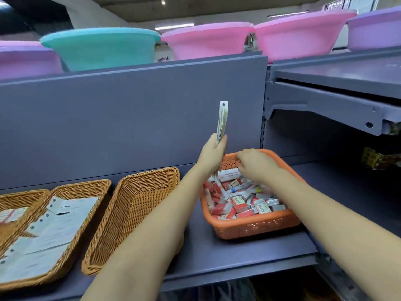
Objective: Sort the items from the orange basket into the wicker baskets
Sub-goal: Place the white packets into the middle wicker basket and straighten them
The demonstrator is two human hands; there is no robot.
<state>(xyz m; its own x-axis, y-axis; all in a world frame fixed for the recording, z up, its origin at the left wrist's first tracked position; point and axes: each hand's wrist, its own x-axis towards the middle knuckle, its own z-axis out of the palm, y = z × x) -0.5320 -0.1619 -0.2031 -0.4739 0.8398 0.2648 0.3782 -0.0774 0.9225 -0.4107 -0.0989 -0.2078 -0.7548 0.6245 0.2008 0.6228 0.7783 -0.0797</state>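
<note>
Single head-worn wide-angle view, looking forward and down from close range onto a grey shelf point(217, 253), both forearms reaching in from the bottom edge.

Three wicker baskets point(134, 213) sit in a row on the shelf point(217, 257), and one orange basket point(249, 227) stands to their right, heaped with small red-and-white boxes point(238, 204) too many and too jumbled to count. Six plastic basins line the top of the shelving: one teal basin point(99, 47), three pink basins point(208, 40) and two purple basins point(375, 29). Two hands are in view, the left hand point(211, 155) and the right hand point(257, 162).
</note>
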